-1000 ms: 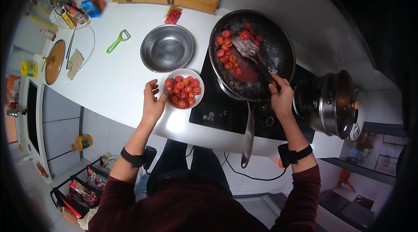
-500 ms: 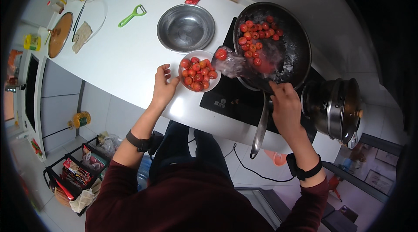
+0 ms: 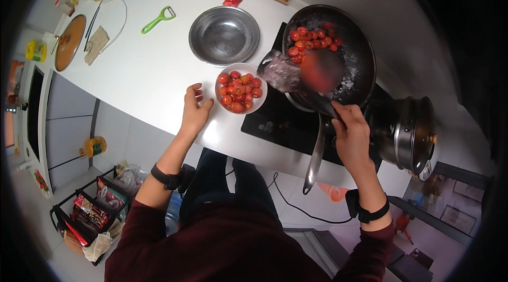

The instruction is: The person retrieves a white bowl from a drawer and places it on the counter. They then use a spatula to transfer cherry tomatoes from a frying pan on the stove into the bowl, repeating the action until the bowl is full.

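**Ladling small red fruit between the pan and the white bowl**

Gripping a dark-handled ladle (image 3: 296, 78), our right hand (image 3: 350, 136) is clenched round its stem just near of the black pan (image 3: 365, 65), which sits on the dark cooktop (image 3: 275, 123). The ladle's head is blurred with motion; it hangs over the pan's left rim, between the pan and the white bowl (image 3: 241, 88), and we cannot tell what it carries. Red fruit (image 3: 312, 43) lies heaped at the far side of the pan, and more fills the bowl. Our left hand (image 3: 194, 112) rests released on the white bench (image 3: 153, 70), fingers spread, just left of the bowl and not gripping it.

We judge the step in hand to be a scooping transfer between pan and bowl. The next move seems to call for a level ladle and a bowl kept steady, since the bowl stands close to the bench's near edge. An empty steel bowl (image 3: 224, 36) sits beyond it.
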A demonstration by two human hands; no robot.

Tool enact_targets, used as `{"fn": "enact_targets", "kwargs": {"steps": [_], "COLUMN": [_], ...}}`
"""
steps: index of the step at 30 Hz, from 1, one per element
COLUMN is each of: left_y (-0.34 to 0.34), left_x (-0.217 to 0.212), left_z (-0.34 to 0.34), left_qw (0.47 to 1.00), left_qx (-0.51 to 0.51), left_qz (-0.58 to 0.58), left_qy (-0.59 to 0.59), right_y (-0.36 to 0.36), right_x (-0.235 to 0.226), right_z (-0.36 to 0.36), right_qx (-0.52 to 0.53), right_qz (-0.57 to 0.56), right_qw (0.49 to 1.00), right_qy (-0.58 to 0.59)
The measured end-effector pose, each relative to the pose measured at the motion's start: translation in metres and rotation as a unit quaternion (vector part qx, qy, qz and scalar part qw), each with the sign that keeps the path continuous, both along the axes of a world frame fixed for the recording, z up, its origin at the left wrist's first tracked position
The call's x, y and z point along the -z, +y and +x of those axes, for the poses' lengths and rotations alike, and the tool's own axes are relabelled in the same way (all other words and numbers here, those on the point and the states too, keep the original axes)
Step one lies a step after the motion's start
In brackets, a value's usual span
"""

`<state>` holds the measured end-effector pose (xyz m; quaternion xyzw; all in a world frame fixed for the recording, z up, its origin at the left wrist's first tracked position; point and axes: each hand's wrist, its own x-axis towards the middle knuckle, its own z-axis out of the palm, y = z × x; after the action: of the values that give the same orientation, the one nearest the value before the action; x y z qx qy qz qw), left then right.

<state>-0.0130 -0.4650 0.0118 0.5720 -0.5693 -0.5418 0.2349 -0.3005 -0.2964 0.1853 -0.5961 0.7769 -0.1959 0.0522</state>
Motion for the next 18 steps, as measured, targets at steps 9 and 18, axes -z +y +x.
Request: {"fn": "enact_targets", "kwargs": {"steps": [9,18], "left_y": [-0.007,-0.013], "left_x": [0.004,0.018], "left_z": [-0.016,-0.009], "left_qw": [1.000,0.985], "left_qx": [0.017,0.082], "left_qz": [0.000,0.059], "left_qy": [0.010,-0.136], "right_y": [0.009,0.029], "right_x": [0.012,-0.001], "right_z": [-0.008,-0.041], "right_qx": [-0.021,0.084], "right_qz": [0.030,0.005], "right_qw": [0.997,0.989], "right_qy": [-0.066,-0.123]}}
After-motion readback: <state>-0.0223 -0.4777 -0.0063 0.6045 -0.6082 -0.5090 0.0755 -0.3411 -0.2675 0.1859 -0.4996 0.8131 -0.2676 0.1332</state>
